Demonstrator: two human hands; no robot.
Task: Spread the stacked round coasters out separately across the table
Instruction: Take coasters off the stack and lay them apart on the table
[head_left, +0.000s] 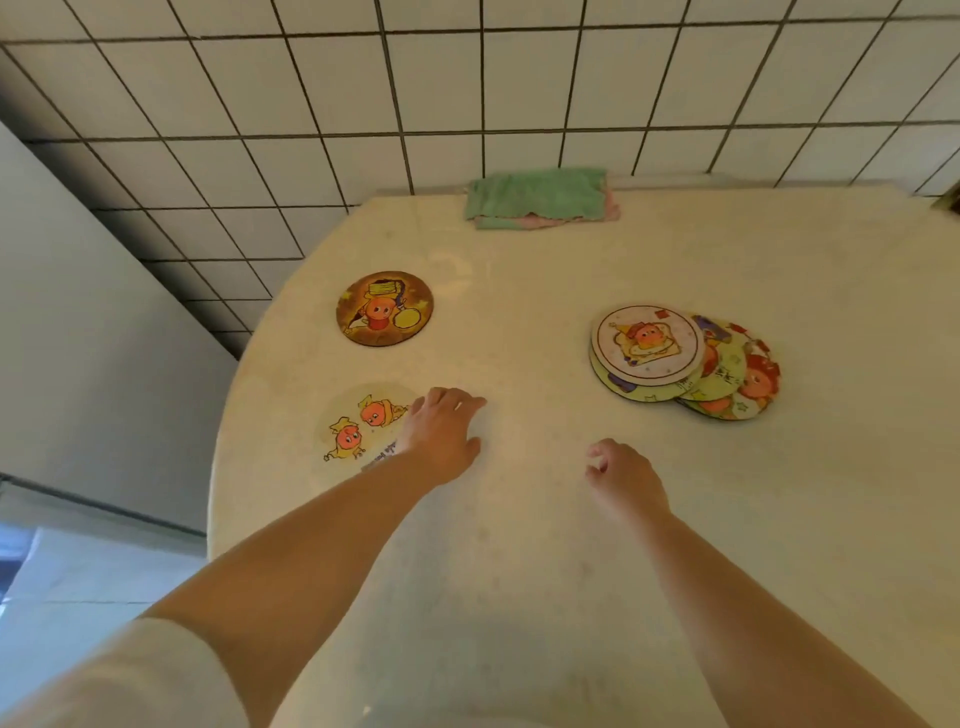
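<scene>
Brown coaster (385, 308), round, cartoon w/ orange figure and yellow stack, lies flat alone at far left of the table. Pale coaster (358, 428), two orange figures w/ yellow hats, lies flat nearer on the left, its right edge partly hidden. Remaining coasters (727, 371) sit at right, well apart from both, fanned and overlapping; the white-rimmed top coaster (647, 340) shows an orange figure on toast, w/ green and red ones under it.
</scene>
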